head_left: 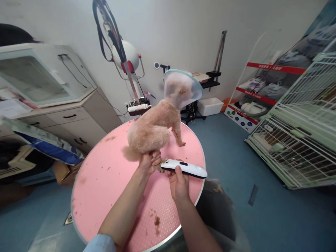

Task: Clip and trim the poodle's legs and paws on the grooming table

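A small apricot dog (151, 126) is on a round pink grooming table (105, 182), its head inside a translucent cone collar (193, 89) with a pale green rim. My left hand (151, 162) is closed around one of the dog's hind legs, just above the paw (161, 169). In my right hand (178, 182) is a white hair clipper (187, 168) with a small lit blue light. The clipper's head end is right at the paw; whether the blade touches it I cannot tell. Clumps of cut hair (156, 221) lie on the tabletop.
A grooming arm with black straps (122, 49) rises behind the table, beside a small tray holding a white tube (139, 107). Wire cages (296, 150) and a shelf rack (258, 94) stand at right. Drawers (65, 117) and a white glass-fronted cabinet (36, 78) are at left.
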Demonstrator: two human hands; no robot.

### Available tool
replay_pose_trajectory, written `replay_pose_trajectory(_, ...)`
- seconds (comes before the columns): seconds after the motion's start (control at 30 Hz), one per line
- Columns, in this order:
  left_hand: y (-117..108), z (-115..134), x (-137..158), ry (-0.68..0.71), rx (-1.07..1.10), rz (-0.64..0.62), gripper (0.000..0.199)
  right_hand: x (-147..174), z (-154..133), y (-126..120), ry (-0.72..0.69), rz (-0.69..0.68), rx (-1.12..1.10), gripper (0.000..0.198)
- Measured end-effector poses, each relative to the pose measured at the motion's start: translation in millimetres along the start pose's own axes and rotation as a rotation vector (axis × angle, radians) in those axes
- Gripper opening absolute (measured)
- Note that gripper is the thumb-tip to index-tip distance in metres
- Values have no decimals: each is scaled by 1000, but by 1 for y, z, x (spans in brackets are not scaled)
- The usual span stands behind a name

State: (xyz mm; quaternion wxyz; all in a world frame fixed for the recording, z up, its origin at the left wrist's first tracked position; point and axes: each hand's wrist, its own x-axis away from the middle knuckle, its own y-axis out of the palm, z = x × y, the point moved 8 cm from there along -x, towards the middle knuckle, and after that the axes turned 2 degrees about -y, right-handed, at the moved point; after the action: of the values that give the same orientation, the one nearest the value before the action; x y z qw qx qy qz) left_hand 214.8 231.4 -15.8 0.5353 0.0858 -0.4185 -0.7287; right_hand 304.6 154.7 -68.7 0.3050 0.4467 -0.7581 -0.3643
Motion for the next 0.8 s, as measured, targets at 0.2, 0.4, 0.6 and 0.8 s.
replay_pose_trajectory(0.2,-2,-1,-2,-8,12,26,49,5,5,2,29,28,-52,40)
replay_pose_trajectory(0.4,-1,1,-2,16,17,21,50,10,4,-3,32,135,-109,37)
replay_pose_trajectory(0.6,-2,5,-3,40,28,16,47,5,7,-12,156,179,-133,31)
replay_pose_trajectory(0.8,-3,3,-5,30,35,-8,41,4,18,-24,240,171,-77,28)
